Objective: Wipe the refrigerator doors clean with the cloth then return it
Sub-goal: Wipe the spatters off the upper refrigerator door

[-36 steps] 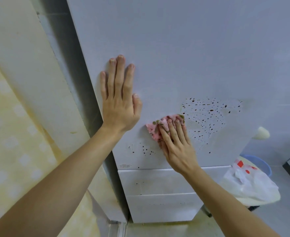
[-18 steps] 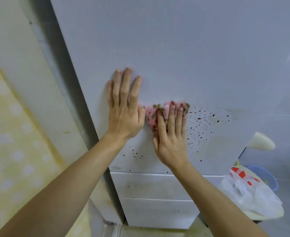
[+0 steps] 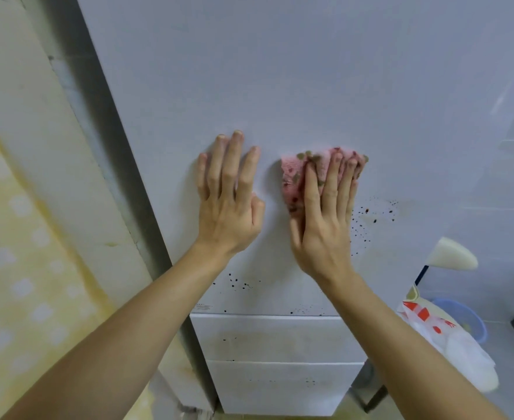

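Whereas the pink cloth (image 3: 293, 177) touched the left hand (image 3: 228, 213) half a second ago, the right hand (image 3: 322, 228), fingers straight, now presses it on the refrigerator door (image 3: 280, 86) farther right, apart from that hand, which lies flat and released against the door. A lower-left door label (image 3: 202, 307) is too blurred to read.

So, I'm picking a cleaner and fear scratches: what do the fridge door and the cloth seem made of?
The fridge door looks like smooth painted metal or plastic, pale grey with a faint sheen; which, the picture leaves open. The cloth under the right hand looks like soft, fuzzy fabric, perhaps microfibre: pink, blotched, with a napped edge.
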Motion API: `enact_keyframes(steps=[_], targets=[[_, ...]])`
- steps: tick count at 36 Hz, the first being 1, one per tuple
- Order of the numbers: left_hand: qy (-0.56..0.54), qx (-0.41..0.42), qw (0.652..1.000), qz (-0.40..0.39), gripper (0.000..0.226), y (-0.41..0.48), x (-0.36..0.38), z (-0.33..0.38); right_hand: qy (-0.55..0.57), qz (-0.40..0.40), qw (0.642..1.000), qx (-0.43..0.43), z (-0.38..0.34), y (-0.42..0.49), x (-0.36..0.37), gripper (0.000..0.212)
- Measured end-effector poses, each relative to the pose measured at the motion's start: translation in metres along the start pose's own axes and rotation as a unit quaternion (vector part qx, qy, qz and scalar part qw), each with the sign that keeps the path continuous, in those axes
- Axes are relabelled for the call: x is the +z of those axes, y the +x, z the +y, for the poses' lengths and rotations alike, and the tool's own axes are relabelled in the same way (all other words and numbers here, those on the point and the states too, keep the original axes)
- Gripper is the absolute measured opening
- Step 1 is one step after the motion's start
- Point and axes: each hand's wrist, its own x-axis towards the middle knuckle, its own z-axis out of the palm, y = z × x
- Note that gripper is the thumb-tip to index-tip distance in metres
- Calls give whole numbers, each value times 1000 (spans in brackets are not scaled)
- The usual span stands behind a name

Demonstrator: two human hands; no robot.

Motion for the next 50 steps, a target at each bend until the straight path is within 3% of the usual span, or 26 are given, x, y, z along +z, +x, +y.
enact_keyframes(steps=[5,11,16,24,31,41,46,50], targets=[[-5,19,1000,-21,74,1,7,13,-35,-2,999,-39,17,-35,10,83],[8,25,1000,-15,76,-2,12,12,-90,-87,988,-93,53,-123,8,73],[9,24,1000,-2,77,-2,13,14,-107,-133,982,-86,61,-133,1,68],[-17,6,1000,3,76,3,15,27,-51,-30,998,16,35,-26,-18,86],[-29,5,1000,-7,78,14,19,47,-45,25,999,20,32,-4,-13,74],[-15,28,999,-18,78,9,20,55,-93,-43,993,-61,84,-126,-7,81],[-13,15,999,-29,83,10,22,65,-94,-91,990,-59,88,-115,-20,83],[-18,-4,999,-31,86,11,24,76,-65,-62,996,-11,83,-61,-36,89]])
